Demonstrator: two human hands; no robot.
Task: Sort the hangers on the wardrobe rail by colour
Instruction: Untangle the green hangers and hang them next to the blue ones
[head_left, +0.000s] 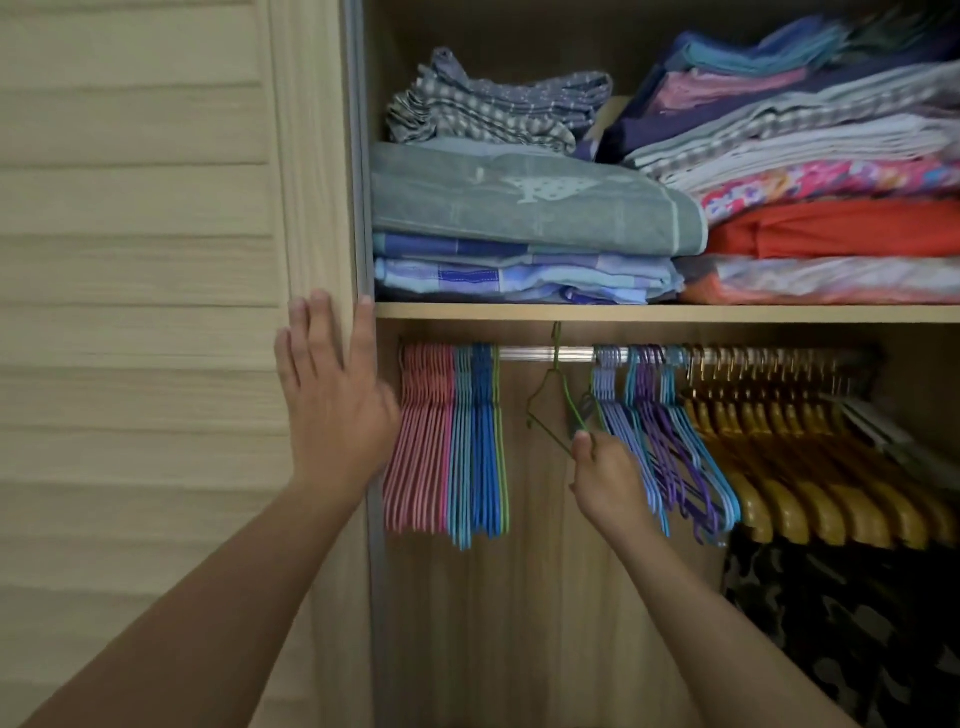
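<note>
The right hand (608, 483) pinches the lower corner of a green hanger (550, 410), fingers curled round the thin wire. That hanger hangs tilted by its hook from the bare middle stretch of the rail (545, 355), alone, with a gap on either side. To its left, bunched tight against the wardrobe's side, hang the pink hangers (423, 436), then the light blue hangers (461, 447), the dark blue hangers (484, 441) and one more green one at the bunch's edge. To its right hangs a mixed bunch of lilac, purple and blue hangers (670, 441), and beyond those a row of yellow wooden hangers (810, 467). The left hand (332, 405) lies flat, fingers straight and spread, against the edge of the slatted door (140, 260), gripping nothing. Above the rail, a shelf (649, 313) bears stacks of folded linen (519, 208).
</note>
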